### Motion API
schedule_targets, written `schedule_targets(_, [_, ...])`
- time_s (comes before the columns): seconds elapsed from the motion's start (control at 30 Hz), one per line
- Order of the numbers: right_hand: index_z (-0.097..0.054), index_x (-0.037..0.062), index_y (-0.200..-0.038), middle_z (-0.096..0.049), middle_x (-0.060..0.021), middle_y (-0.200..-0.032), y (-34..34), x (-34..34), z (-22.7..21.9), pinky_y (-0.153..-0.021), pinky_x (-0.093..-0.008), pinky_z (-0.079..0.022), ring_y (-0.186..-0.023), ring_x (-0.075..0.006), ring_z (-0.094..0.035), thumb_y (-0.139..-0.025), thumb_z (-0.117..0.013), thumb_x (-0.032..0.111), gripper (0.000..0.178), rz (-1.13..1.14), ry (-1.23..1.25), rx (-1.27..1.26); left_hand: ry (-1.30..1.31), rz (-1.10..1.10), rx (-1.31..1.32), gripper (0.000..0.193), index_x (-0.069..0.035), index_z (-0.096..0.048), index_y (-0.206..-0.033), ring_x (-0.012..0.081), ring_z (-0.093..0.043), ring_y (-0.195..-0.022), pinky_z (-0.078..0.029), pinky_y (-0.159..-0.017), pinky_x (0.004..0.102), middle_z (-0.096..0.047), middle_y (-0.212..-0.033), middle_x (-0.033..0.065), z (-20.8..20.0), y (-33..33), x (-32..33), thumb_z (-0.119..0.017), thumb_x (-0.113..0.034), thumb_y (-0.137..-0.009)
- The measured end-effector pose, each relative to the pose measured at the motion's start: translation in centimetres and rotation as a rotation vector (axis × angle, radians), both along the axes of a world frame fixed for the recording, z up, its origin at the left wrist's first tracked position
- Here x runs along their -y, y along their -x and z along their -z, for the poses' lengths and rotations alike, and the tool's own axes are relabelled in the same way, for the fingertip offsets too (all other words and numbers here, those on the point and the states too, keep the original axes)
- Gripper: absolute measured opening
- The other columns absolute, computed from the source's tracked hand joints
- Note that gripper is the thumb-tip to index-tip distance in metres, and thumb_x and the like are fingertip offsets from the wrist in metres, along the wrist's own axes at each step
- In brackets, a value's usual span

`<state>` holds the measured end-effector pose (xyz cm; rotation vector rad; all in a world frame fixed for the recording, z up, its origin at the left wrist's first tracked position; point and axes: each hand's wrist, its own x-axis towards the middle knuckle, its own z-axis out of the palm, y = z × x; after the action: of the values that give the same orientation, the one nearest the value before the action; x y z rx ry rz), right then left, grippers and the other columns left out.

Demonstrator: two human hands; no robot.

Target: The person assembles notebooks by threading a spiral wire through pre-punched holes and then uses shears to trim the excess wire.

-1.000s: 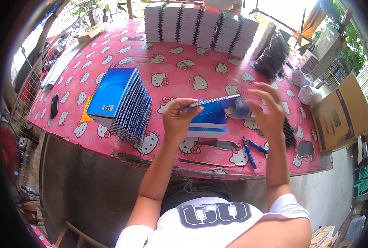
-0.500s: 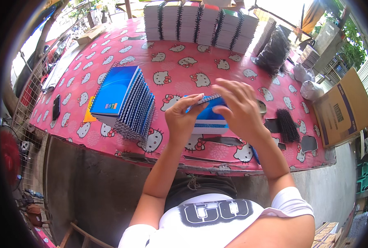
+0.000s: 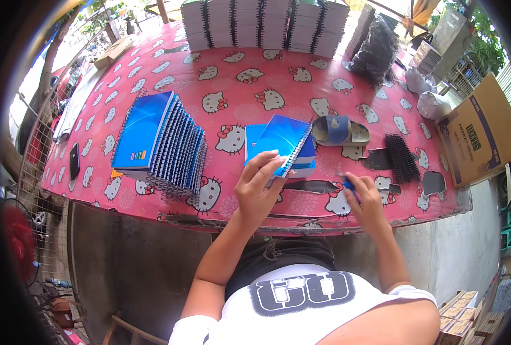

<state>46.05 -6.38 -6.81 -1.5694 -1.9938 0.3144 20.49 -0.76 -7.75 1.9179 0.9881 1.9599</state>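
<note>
My left hand [image 3: 259, 185] grips the lower end of a blue spiral notebook [image 3: 279, 137], which is tilted with its coil edge toward the right. Under it lie more blue-covered books [image 3: 305, 165], partly hidden. To the right, just above the table, my right hand [image 3: 368, 202] has its fingers closed around a small blue tool [image 3: 348, 183]; its exact kind is too covered to make out. At the left stands a stack of blue spiral notebooks [image 3: 146, 129].
A pink patterned cloth [image 3: 238, 106] with torn patches covers the table. Beyond the notebook lie a sandal [image 3: 340, 131] and black binding coils [image 3: 402, 158]. Bound-book stacks [image 3: 247, 26] and a black plastic bag [image 3: 376, 49] stand at the back; a carton [image 3: 485, 135] is at right, a phone [image 3: 74, 161] at left.
My right hand has left the notebook, moved down and right, and picked up the blue tool from the table. The notebook's front cover has turned into view in my left hand.
</note>
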Motion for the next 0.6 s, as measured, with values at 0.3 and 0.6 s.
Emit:
schedule_targets(0.3, [-0.060,0.0000,-0.112,-0.063,-0.0152,-0.106,7.8,-1.0,-5.3,-0.082,-0.0408,-0.049,-0.095,-0.0316,-0.061,-0.078,-0.073,0.014,0.040,-0.279,-0.350,-0.049,-0.006,0.016,0.023,0.029,0.001,-0.071,-0.093,0.0228,-0.066,-0.087,-0.055,-0.073,0.0306,-0.068,-0.096,0.0116,-0.2,0.2,0.5,-0.077,0.011,-0.067])
schedule_targets(0.6, [-0.064,-0.0008,-0.111,-0.068,-0.0099,-0.099,6.2,-0.7,-2.8,-0.075,-0.0333,-0.054,-0.085,-0.0169,-0.066,-0.088,-0.067,0.018,0.029,-0.256,0.610,-0.922,-0.166,-0.055,-0.087,0.024,-0.003,-0.069,-0.093,0.0197,-0.068,-0.089,-0.051,-0.089,0.0387,-0.069,-0.092,0.0074,-1.6,1.1,0.5,-0.076,0.007,-0.073])
